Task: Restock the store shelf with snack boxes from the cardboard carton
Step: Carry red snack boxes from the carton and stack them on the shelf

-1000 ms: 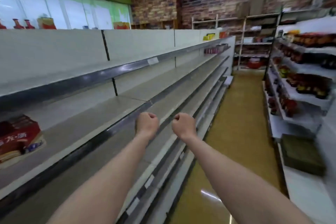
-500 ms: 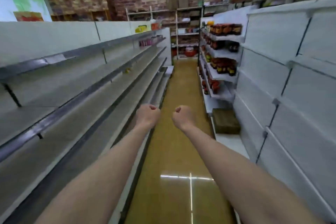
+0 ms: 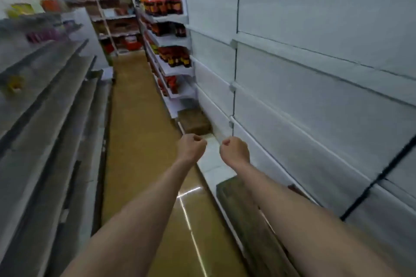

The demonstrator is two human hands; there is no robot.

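Grey shelves [image 3: 45, 105] ran along the left, beside a yellow floor [image 3: 135, 119]. The left hand [image 3: 191, 147] and right hand [image 3: 234, 151] were held out as empty fists, near each other. A brown carton [image 3: 194, 121] sat beyond them on the right unit's base ledge [image 3: 210, 164], below white panels [image 3: 315, 74]; another carton [image 3: 247, 220] lay nearer.

White base shelf [image 3: 211, 165] along yellow floor [image 3: 139, 141]; two brown cartons [image 3: 194, 121] [image 3: 245, 213] on it.

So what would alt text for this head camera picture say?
Two bare arms reach forward, left hand and right hand both closed in empty fists, over a yellow aisle floor between store shelves; a brown carton sits on the low right shelf ahead.
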